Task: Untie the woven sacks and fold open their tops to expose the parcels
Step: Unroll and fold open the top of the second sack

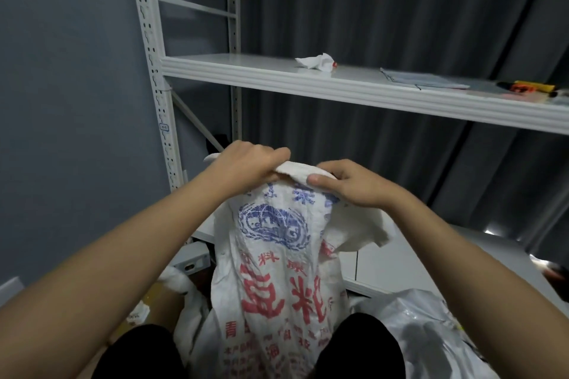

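Observation:
A white woven sack (277, 271) with a blue emblem and red characters stands upright between my knees, low in the middle of the view. Its top is bunched into a roll. My left hand (246, 164) grips that bunched top from the left, fingers curled over it. My right hand (348, 183) pinches the same roll from the right, thumb pressed on the near side. A loose flap of the sack hangs below my right wrist. The sack's inside and any parcels are hidden.
A white metal shelf (308, 80) runs across above the sack, carrying a crumpled tissue (317, 61), papers (425, 80) and orange-yellow tools (529, 88). Its slotted upright (157, 86) stands at the left. A clear plastic bag (431, 326) lies at lower right; a lower shelf (400, 258) sits behind the sack.

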Tool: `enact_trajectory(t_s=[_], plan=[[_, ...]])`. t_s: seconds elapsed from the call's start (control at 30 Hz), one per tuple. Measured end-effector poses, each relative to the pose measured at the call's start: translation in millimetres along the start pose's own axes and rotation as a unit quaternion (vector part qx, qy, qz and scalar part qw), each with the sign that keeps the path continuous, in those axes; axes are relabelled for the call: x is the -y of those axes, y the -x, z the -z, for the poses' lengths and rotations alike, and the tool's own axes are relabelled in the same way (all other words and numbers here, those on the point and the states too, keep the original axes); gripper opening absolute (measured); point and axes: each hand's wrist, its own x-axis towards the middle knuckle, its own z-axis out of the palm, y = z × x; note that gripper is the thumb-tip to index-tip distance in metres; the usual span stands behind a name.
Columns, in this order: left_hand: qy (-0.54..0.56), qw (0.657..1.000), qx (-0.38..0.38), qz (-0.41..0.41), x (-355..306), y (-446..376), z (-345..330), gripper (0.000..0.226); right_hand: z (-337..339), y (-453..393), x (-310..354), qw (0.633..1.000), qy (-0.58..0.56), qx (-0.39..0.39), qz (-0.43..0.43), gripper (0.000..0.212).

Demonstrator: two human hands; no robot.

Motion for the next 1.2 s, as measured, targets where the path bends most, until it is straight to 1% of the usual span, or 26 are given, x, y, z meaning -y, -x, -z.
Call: enact_trajectory(t_s=[0.07, 0.13, 0.17, 0.2, 0.27, 0.3, 0.33, 0.37, 0.43, 0.5, 0.53, 0.57, 0.6, 0.63, 0.67, 0.73, 0.77, 0.8, 0.87, 0.9, 0.93, 1.0, 1.03, 1.07, 1.13, 1.2], plan=[[0.141, 0.988, 0.065, 0.016, 0, 3, 7, 0.067, -8, 0, -3, 0.984, 0.12, -0.107, 0.073, 0.023], [0.309, 0.939, 0.144, 0.033, 3, 3, 15, 0.056, -15, 1, -10, 0.92, 0.311, -0.184, 0.153, 0.019], [0.309, 0.939, 0.148, 0.023, 5, 2, 16, 0.047, -16, 1, -10, 0.911, 0.328, -0.19, 0.162, 0.022], [0.245, 0.962, 0.124, 0.003, 7, 2, 15, 0.039, -14, 0, -6, 0.931, 0.293, -0.164, 0.146, 0.026], [0.038, 0.997, -0.013, -0.063, 8, 4, 9, 0.022, -10, -1, 6, 0.984, 0.14, -0.066, 0.089, 0.029], [-0.005, 0.993, -0.073, -0.091, 7, 6, 4, 0.014, -11, -2, 7, 0.993, 0.094, -0.018, 0.062, 0.025], [0.002, 0.989, -0.101, -0.107, 6, 9, 0, 0.011, -12, -2, 7, 0.991, 0.123, 0.003, 0.06, 0.022], [0.051, 0.991, -0.073, -0.103, 6, 11, -1, 0.013, -15, -1, 6, 0.973, 0.217, -0.004, 0.082, 0.026], [0.223, 0.971, 0.085, -0.033, 11, 12, 4, 0.023, -22, -1, -7, 0.87, 0.457, -0.082, 0.165, 0.051], [0.342, 0.914, 0.216, 0.019, 14, 12, 8, 0.03, -30, 1, -15, 0.834, 0.499, -0.136, 0.191, 0.071], [0.337, 0.911, 0.238, 0.016, 12, 12, 8, 0.028, -31, 1, -14, 0.858, 0.465, -0.124, 0.179, 0.07], [0.286, 0.93, 0.229, 0.002, 10, 11, 7, 0.026, -30, 1, -8, 0.897, 0.401, -0.095, 0.161, 0.063], [0.196, 0.961, 0.196, -0.016, 6, 11, 8, 0.024, -30, 0, 0, 0.946, 0.305, -0.023, 0.111, 0.053], [0.089, 0.984, 0.151, -0.032, 3, 12, 8, 0.022, -29, -1, 6, 0.977, 0.195, 0.043, 0.074, 0.041], [0.009, 0.994, 0.106, -0.039, -1, 13, 6, 0.022, -29, -3, 9, 0.993, 0.082, 0.063, 0.054, 0.026], [0.002, 0.996, 0.074, -0.046, -2, 14, 8, 0.029, -33, -5, 12, 0.998, -0.02, 0.034, 0.043, 0.016], [0.071, 0.991, 0.106, -0.04, 1, 15, 11, 0.039, -37, -5, 9, 0.997, 0.048, -0.011, 0.067, 0.018], [0.188, 0.968, 0.166, -0.017, 5, 16, 14, 0.045, -41, -7, 4, 0.974, 0.188, -0.078, 0.104, 0.02], [0.331, 0.915, 0.23, 0.01, 8, 17, 14, 0.042, -51, -7, -11, 0.88, 0.412, -0.165, 0.17, 0.033], [0.3, 0.93, 0.21, -0.002, 8, 18, 12, 0.038, -53, -6, -12, 0.881, 0.413, -0.154, 0.172, 0.039], [0.198, 0.965, 0.169, -0.029, 5, 18, 10, 0.036, -52, -5, -10, 0.905, 0.377, -0.121, 0.159, 0.044], [0.004, 0.993, 0.095, -0.064, -1, 21, 2, 0.031, -50, -2, 1, 0.984, 0.155, -0.021, 0.091, 0.045], [-0.023, 0.995, 0.064, -0.075, -3, 23, -2, 0.028, -51, -1, 2, 0.997, 0.034, -0.004, 0.064, 0.037], [-0.009, 0.996, 0.038, -0.085, -5, 25, -4, 0.029, -52, -1, 4, 0.998, -0.009, -0.024, 0.066, 0.024], [0.061, 0.995, 0.008, -0.079, -2, 31, -8, 0.048, -58, -1, -2, 0.99, 0.041, -0.096, 0.093, 0.01], [0.162, 0.986, -0.008, 0.028, 3, 43, -17, 0.064, -71, 1, -20, 0.979, 0.082, -0.16, 0.096, 0.012]])
